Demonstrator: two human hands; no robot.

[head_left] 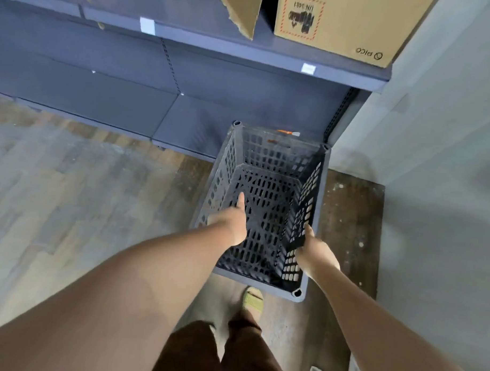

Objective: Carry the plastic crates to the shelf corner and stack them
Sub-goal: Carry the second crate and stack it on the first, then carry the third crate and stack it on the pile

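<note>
Right now a person is standing by the shelf corner and holding a dark plastic crate (268, 202) with both hands. Both bare arms are reaching forward and down, stretched out nearly straight. The left hand (231, 222) is gripping the crate's left rim, with the thumb lying along the inside of the wall and the other fingers hiding outside it. The right hand (316, 253) is gripping the right rim, its thumb pressing on the inside of that wall and its fingers wrapping round the outside.

The crate is sitting upright with its open top facing up. Its far end is reaching over the front edge of the low grey shelf (184, 127), close to the white wall (434, 136). I cannot tell if it is resting on the floor or being held up.

A cardboard box (341, 25) is sitting on the shelf above. One foot in a green sandal (252, 299) is standing on the wooden floor (72, 179), just beside the crate's near end.
</note>
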